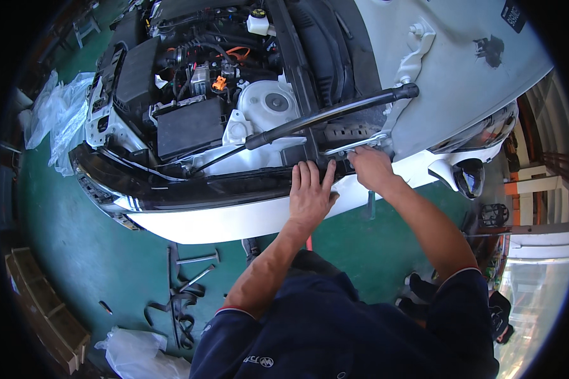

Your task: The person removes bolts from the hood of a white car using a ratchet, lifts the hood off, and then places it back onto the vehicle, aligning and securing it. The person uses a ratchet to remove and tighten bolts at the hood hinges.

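Observation:
My left hand (311,192) lies with fingers stretched out over the black upper edge of the white fender (234,218), its palm side down. To its right, my right hand (370,167) has its fingers bent in at the bonnet hinge (354,145), a silvery metal arm at the rear corner of the engine bay. What its fingertips grip, if anything, is hidden. A black gas strut (335,117) runs slantwise above both hands, up to the raised bonnet (468,69). Beneath my right wrist a thin greenish object (371,205) shows at the fender; its kind is unclear.
The open engine bay (189,129) holds a black box, a strut tower and orange cables. A side mirror (468,177) juts out at right. Straps and metal bars (180,294), plastic sheeting (136,354) and a cardboard box (47,309) lie on the green floor. Another person (501,316) is at lower right.

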`<move>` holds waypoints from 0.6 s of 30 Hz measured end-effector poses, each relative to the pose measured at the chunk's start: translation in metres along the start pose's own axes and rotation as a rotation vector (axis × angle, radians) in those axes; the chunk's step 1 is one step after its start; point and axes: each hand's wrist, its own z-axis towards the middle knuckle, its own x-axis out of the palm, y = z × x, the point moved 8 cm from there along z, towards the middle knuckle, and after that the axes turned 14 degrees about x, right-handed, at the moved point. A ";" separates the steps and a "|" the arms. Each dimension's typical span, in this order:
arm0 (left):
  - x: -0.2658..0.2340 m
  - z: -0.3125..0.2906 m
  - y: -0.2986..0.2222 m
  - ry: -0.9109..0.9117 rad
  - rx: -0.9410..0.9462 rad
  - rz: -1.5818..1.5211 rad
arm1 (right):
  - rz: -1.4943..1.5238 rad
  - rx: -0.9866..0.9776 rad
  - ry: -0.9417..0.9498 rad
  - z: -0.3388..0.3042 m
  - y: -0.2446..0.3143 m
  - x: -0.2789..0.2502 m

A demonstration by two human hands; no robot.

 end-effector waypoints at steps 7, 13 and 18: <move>0.000 0.000 0.000 0.010 0.000 -0.003 | 0.099 0.272 0.206 0.013 -0.018 0.008; -0.005 0.000 0.001 -0.007 0.004 -0.006 | 0.057 0.163 0.162 0.010 -0.012 0.008; -0.001 -0.001 0.000 0.007 0.005 -0.001 | -0.012 -0.059 0.061 0.002 -0.002 0.008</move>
